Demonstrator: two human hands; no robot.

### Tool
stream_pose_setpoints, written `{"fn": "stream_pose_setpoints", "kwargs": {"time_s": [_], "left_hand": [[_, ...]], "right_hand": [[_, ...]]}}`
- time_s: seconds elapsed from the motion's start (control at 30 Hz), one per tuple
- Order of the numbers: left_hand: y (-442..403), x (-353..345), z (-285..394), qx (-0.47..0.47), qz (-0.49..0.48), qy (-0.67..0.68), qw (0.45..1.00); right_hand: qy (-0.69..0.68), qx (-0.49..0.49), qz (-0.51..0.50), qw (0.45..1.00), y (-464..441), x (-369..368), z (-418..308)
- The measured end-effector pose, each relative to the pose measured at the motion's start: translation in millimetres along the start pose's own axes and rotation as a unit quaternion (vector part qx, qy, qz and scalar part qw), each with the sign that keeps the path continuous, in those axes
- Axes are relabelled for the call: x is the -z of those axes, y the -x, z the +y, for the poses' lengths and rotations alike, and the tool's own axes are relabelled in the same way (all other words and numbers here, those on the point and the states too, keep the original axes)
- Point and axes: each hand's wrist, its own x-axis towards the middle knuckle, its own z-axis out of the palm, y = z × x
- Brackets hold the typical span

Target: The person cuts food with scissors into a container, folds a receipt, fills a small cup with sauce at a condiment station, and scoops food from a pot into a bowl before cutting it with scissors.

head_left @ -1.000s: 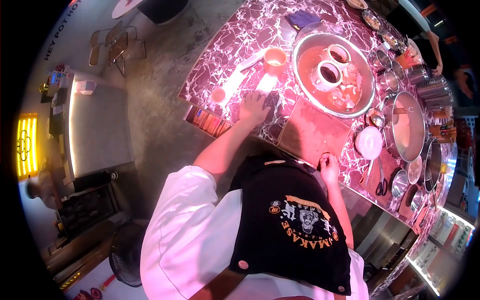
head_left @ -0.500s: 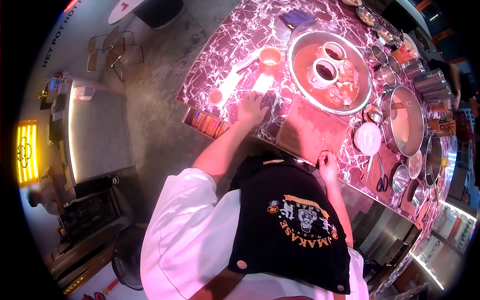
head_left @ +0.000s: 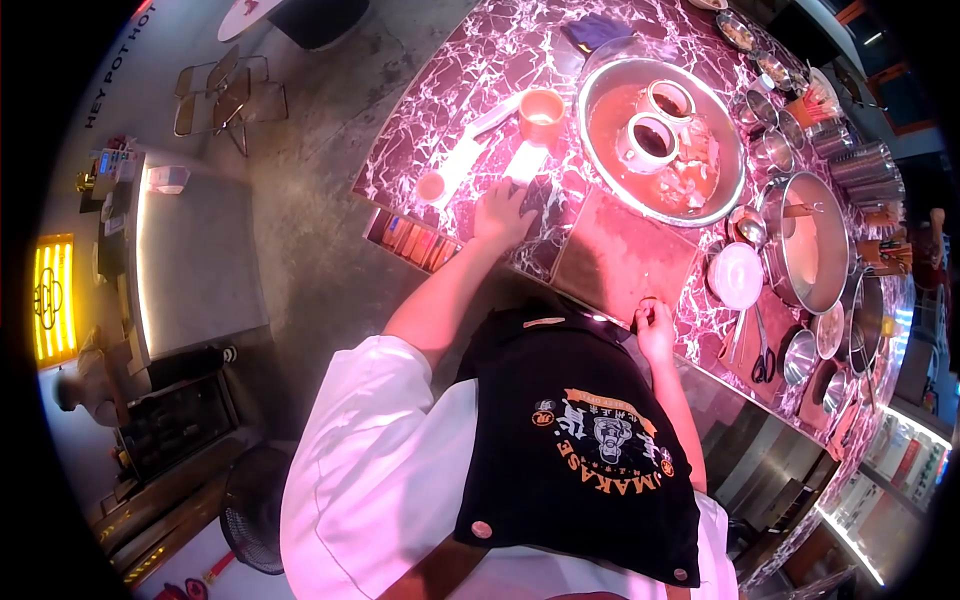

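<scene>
My left hand (head_left: 504, 215) lies flat on the marbled tabletop (head_left: 460, 80), fingers apart, just left of a brown cutting board (head_left: 625, 240). Beyond its fingertips are an orange-lit cup (head_left: 541, 115) and a smaller cup (head_left: 430, 187). My right hand (head_left: 655, 328) rests by the board's near right corner with its fingers curled together. Whatever may be between those fingers is too small to make out. Behind the board stands a wide metal basin (head_left: 740, 190) of reddish liquid, with pale pieces and two dark-filled white cups (head_left: 650, 143) in it.
To the right are a white round container (head_left: 735, 277), black-handled scissors (head_left: 763, 365), a ladle (head_left: 747, 228) and a large pot (head_left: 838, 250). Stacked metal cups (head_left: 862, 165) and bowls line the far side. A dark blue cloth-like item (head_left: 597, 32) lies behind the basin.
Both my hands stay where they were. At the far right edge, a person's dark-clothed body and arm have shifted. The camera view has barely moved.
</scene>
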Motion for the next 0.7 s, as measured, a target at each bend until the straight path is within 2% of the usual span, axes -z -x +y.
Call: {"fn": "stream_pose_setpoints", "kwargs": {"time_s": [0.17, 0.43, 0.7], "left_hand": [[-1.2, 2.5, 1.4, 0.006, -0.020, 0.023, 1.000], [0.7, -2.3, 2.0, 0.000, 0.028, 0.027, 0.999], [2.3, 7.4, 5.1, 0.007, 0.009, 0.052, 0.999]], "right_hand": [[0.013, -0.005, -0.011, 1.000, -0.1, 3.0, -1.9], [0.025, -0.003, -0.014, 1.000, 0.2, 3.5, -1.7], [0.008, -0.006, -0.001, 1.000, -0.4, 4.0, -3.9]]}}
